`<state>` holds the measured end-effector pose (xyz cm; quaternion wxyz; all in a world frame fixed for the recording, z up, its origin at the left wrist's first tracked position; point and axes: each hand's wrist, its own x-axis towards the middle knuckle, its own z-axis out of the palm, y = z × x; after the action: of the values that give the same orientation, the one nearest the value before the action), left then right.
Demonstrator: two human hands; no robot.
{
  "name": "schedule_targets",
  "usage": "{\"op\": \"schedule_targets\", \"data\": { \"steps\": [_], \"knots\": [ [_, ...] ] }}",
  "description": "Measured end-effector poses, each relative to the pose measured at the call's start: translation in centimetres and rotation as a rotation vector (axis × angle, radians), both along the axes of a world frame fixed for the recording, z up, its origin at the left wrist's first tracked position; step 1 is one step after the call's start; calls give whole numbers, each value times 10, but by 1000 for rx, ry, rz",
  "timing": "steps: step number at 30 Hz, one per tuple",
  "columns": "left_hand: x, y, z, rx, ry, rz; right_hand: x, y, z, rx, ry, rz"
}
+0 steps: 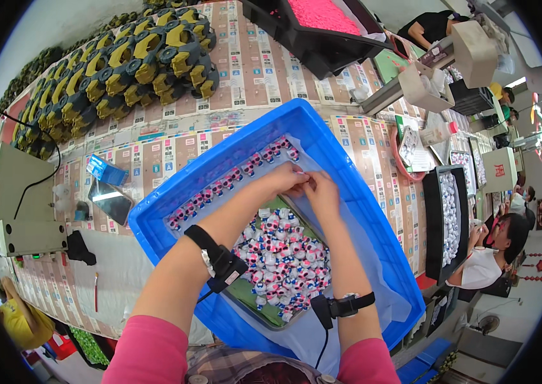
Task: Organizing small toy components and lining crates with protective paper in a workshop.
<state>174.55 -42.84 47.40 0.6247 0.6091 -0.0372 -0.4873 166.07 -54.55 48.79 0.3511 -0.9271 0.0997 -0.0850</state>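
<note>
My left hand (284, 180) and my right hand (322, 191) meet over a large blue plastic tub (367, 211). Their fingertips are pinched together, and whatever lies between them is too small and covered to make out. Beneath my forearms sits a green-bottomed tray (245, 291) inside the tub. It bears a heap of small white, pink and blue painted figures (287, 259). Along the tub's far left side, more of these figures stand in a row (220, 185) on a white plastic sheet (386, 301). The row's upper end is just beyond my left hand.
Yellow-and-grey toy parts (136, 57) are stacked at the far left. A black bin of pink pellets (325, 16) stands at the back. To the right is a black tray of white pieces (448, 217), with a person in white (485, 265) beside it. A phone (110, 200) lies left of the tub.
</note>
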Motion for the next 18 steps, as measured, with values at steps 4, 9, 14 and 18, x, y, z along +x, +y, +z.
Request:
{"op": "schedule_targets", "data": {
  "steps": [4,9,14,18],
  "knots": [
    [7,-10,-15,334,-543,30,10,14,-4,-304,-22,-164],
    [-2,-17,-18,310,-902,198,12,15,-20,-318,-71,-266],
    [-4,-22,-25,267,-785,287,12,13,-25,-306,-156,-287],
    [-6,-24,-24,256,-824,346,17,8,-20,-349,-95,-251]
  ]
}}
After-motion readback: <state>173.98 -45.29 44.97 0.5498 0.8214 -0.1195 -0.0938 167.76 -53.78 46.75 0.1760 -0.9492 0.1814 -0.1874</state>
